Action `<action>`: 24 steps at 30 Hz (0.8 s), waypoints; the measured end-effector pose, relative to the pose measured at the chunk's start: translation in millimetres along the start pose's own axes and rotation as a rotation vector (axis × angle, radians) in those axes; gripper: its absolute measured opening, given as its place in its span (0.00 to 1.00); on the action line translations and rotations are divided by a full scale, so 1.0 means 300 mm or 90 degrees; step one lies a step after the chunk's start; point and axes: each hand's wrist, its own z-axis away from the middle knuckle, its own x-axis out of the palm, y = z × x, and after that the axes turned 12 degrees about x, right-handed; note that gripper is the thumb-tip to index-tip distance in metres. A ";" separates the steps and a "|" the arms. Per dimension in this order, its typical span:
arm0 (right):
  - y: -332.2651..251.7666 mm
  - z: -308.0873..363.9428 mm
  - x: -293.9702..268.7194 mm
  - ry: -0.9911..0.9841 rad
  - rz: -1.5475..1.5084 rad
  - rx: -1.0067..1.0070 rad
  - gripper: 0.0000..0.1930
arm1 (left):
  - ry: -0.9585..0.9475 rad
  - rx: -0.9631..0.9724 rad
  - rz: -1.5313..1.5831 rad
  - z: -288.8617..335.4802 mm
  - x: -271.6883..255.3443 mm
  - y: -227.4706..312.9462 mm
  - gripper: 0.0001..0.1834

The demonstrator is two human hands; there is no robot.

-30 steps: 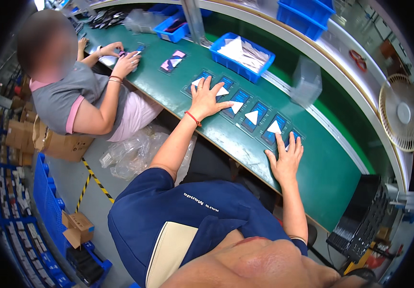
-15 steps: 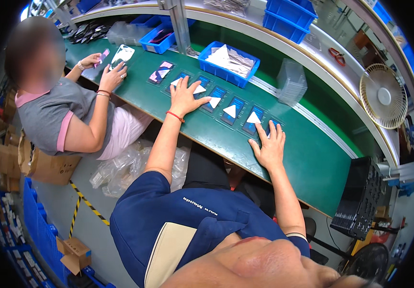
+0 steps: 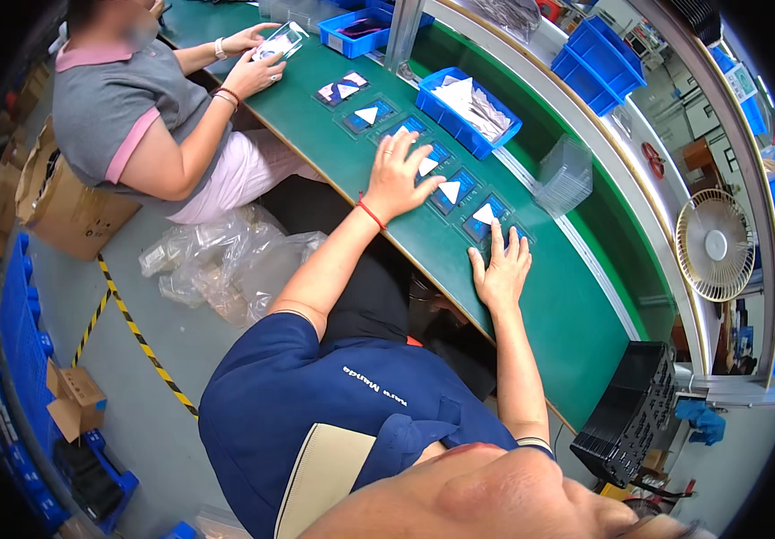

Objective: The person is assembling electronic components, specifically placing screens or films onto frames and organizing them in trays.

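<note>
5 blue panels (image 3: 466, 183) in a row on the green table (image 3: 567, 310) already carry white triangles (image 3: 485, 214), as we judge it. Our left hand (image 3: 394, 182) is spread, fingertips at a triangle near the row's middle, gripping nothing we can see. Our right hand (image 3: 501, 272) is loosely open, its index fingertip at the last visible triangle; its other fingers cover 1 more panel, so we cannot tell whether that is done. White pieces (image 3: 470, 103) remain in the blue bin (image 3: 450, 120).

Head-worn fisheye; close, downward onto bench (image 3: 554, 310)
</note>
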 end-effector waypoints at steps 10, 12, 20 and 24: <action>-0.056 -0.062 0.020 0.027 -0.023 0.016 0.35 | -0.062 0.057 0.067 -0.025 0.032 0.108 0.27; -0.066 -0.074 0.007 0.031 -0.013 0.028 0.35 | -0.063 0.065 0.074 -0.041 0.035 0.115 0.27; -0.055 -0.065 0.077 0.118 -0.225 0.023 0.37 | -0.045 0.105 0.079 0.002 0.058 0.167 0.19; 0.176 -0.003 -0.225 0.223 -0.110 0.133 0.35 | -0.041 0.138 0.193 -0.026 0.093 0.321 0.15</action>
